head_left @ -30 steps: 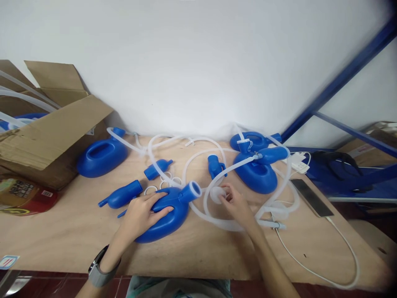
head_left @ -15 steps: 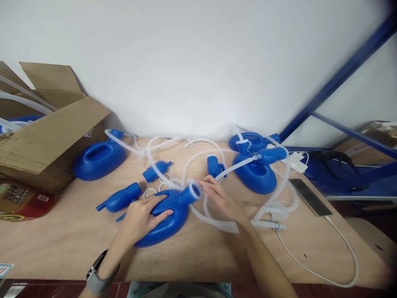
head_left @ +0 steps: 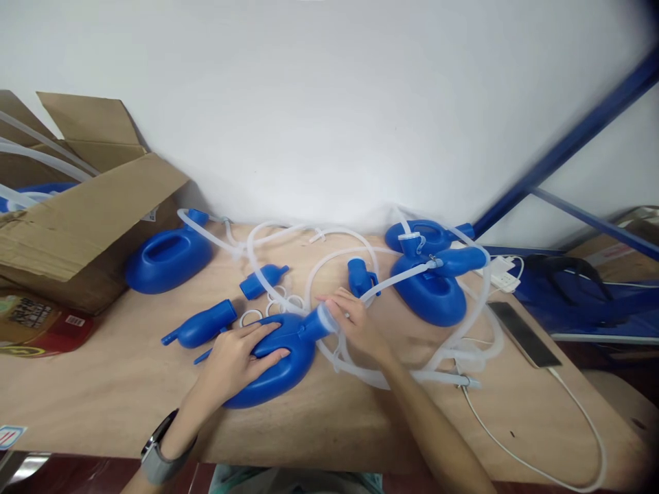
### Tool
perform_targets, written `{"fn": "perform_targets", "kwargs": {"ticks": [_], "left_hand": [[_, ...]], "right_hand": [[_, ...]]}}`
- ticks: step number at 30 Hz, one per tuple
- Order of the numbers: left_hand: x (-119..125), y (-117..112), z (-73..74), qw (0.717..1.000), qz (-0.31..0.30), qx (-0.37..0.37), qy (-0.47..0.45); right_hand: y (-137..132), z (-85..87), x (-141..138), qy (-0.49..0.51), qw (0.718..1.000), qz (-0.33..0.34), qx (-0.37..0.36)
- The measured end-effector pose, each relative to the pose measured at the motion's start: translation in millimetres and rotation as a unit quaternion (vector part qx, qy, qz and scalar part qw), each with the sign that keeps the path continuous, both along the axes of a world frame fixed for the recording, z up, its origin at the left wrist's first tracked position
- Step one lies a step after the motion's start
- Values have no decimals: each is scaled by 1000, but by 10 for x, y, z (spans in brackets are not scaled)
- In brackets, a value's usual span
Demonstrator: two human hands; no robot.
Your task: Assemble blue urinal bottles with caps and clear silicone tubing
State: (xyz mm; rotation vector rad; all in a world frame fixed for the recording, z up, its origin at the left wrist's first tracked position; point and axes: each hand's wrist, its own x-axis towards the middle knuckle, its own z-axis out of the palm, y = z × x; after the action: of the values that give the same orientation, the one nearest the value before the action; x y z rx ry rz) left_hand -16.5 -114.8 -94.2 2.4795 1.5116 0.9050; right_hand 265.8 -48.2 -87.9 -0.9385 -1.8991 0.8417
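Observation:
A blue plastic urinal bottle (head_left: pixel 288 367) lies on its side on the table, its neck pointing up to the right. My left hand (head_left: pixel 241 353) grips its body, thumb on the near side and fingers over the handle area. At the mouth, the fingers of my right hand (head_left: pixel 355 322) are closed on a translucent cap (head_left: pixel 326 318), which covers the opening. Left of the bottle lie two blue funnel-like adapters, one nearer (head_left: pixel 203 324) and one farther (head_left: pixel 263 281). Several white rings (head_left: pixel 250 318) sit just behind the bottle.
Translucent hoses (head_left: pixel 360 250) loop across the table (head_left: pixel 329 429). More blue bottles stand at right (head_left: pixel 432 295) and left (head_left: pixel 167 261). A blue adapter (head_left: pixel 360 276) lies between. An open carton (head_left: pixel 97 213) occupies the left; a phone (head_left: pixel 522 333) with a cable lies right.
My right hand has brought the cap over the bottle's mouth, which showed open before. My left hand keeps its hold on the bottle. The view has shifted slightly.

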Motion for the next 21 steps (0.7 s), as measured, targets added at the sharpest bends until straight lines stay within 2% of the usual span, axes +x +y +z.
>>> {"fn": "perform_targets", "kwargs": {"ticks": [7,10,12,14,18,21], "left_hand": [[8,-5,-1,1000,8,9,7],[8,-5,-10,1000,13,8,8],[6,-5,-7,1000,14,6,11],[4,-6,3,1000,14,5,14],[-2,-6,13,1000,19,7,24],[2,-5,-5,999,22,7,29]], "right_hand": [[-86,-1,80,-39,998,37,25],[-64,-46,103,-45,998,45,7],[26,-72,135,-41,999,7,-9],[183,-87,208,-48,996,-70,-13],[576,-109,431,-141,965,-218,-39],[763,-130,516,-168,952,-250,-58]]}}
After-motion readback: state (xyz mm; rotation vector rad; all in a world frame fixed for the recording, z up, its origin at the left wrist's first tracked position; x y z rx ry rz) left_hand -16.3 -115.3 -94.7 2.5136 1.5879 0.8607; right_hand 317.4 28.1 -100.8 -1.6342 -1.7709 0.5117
